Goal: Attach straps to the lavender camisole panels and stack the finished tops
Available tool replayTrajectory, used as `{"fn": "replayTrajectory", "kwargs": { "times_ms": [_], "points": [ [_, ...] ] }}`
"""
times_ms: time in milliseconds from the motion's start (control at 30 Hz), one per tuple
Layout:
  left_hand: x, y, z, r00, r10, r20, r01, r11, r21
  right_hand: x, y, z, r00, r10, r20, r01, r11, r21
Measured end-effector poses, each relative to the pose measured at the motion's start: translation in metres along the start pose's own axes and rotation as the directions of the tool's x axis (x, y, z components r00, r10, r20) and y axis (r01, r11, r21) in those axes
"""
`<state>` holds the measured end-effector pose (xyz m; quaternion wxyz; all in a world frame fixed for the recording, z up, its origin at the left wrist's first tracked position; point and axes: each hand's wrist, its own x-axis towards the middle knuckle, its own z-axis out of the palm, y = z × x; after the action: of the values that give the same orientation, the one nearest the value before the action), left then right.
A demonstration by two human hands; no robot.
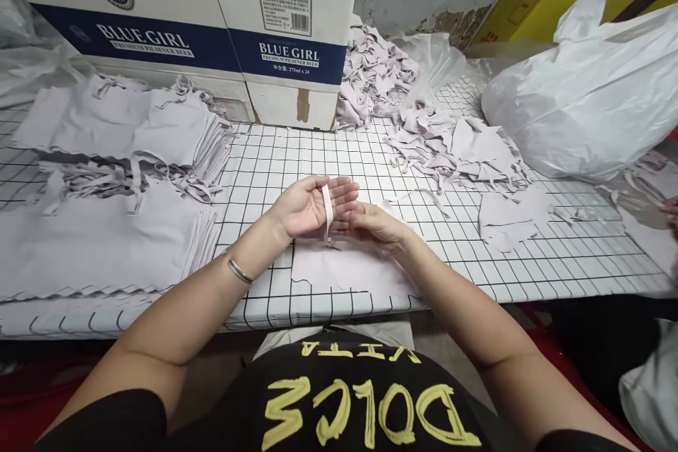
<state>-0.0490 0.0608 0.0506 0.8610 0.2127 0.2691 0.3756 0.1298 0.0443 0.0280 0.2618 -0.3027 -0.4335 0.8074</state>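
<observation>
My left hand (310, 205) is palm up above the table with fingers stretched out, and a narrow pale strap (327, 208) lies across the palm. My right hand (373, 224) sits just right of it, fingers curled toward the strap's lower end, touching it. Under both hands lies a flat pale lilac fabric piece (347, 272) on the white grid-patterned tabletop (275, 162), and the strap runs down to it.
Stacks of flat lilac pieces with straps (111, 183) fill the left. A Blue Girl beer carton (212, 21) stands behind. Loose lilac pieces (450, 148) lie heaped at the back right beside a white plastic bag (587, 92). Another person's fingers (671, 208) show at the right edge.
</observation>
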Motion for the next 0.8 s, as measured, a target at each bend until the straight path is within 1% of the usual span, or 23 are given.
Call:
{"fn": "replayTrajectory", "kwargs": {
  "times_ms": [100,167,267,400,467,567,633,667,700,733,767,800],
  "points": [
    [0.005,0.006,-0.002,0.999,-0.032,0.01,0.032,0.999,-0.044,-0.001,0.005,0.0,0.983,0.07,0.167,-0.053,0.993,-0.107],
    [0.011,0.009,-0.006,0.999,-0.032,0.013,0.033,0.996,-0.082,-0.003,0.007,-0.004,0.972,0.127,0.199,-0.096,0.982,-0.16],
    [0.021,0.013,-0.016,1.0,-0.009,-0.015,0.007,0.992,-0.123,-0.007,0.006,-0.012,0.965,0.178,0.19,-0.139,0.969,-0.206],
    [0.031,0.014,-0.028,0.999,-0.003,-0.052,-0.004,0.992,-0.125,-0.013,0.001,-0.02,0.957,0.243,0.156,-0.202,0.949,-0.241],
    [0.036,0.014,-0.032,0.997,0.02,-0.077,-0.03,0.992,-0.127,-0.016,0.0,-0.023,0.941,0.309,0.136,-0.264,0.925,-0.274],
    [0.039,0.018,-0.036,0.991,0.049,-0.121,-0.061,0.993,-0.098,-0.018,0.001,-0.027,0.905,0.414,0.098,-0.373,0.883,-0.286],
    [0.038,0.021,-0.038,0.985,0.019,-0.172,-0.018,1.0,0.008,-0.019,0.001,-0.03,0.894,0.443,0.066,-0.415,0.875,-0.248],
    [0.036,0.021,-0.039,0.979,-0.009,-0.205,0.033,0.993,0.11,-0.019,0.001,-0.032,0.904,0.426,0.033,-0.412,0.889,-0.201],
    [0.032,0.02,-0.04,0.966,-0.026,-0.255,0.092,0.964,0.249,-0.018,-0.001,-0.033,0.921,0.389,-0.023,-0.388,0.912,-0.133],
    [0.028,0.017,-0.041,0.951,-0.007,-0.308,0.142,0.898,0.418,-0.017,-0.003,-0.035,0.936,0.336,-0.101,-0.342,0.938,-0.051],
    [0.023,0.013,-0.042,0.941,0.058,-0.334,0.165,0.781,0.602,-0.016,-0.006,-0.036,0.941,0.28,-0.189,-0.279,0.96,0.032],
    [0.018,0.007,-0.043,0.938,0.156,-0.309,0.154,0.611,0.777,-0.014,-0.009,-0.038,0.936,0.228,-0.269,-0.209,0.973,0.101]
  ]
}}
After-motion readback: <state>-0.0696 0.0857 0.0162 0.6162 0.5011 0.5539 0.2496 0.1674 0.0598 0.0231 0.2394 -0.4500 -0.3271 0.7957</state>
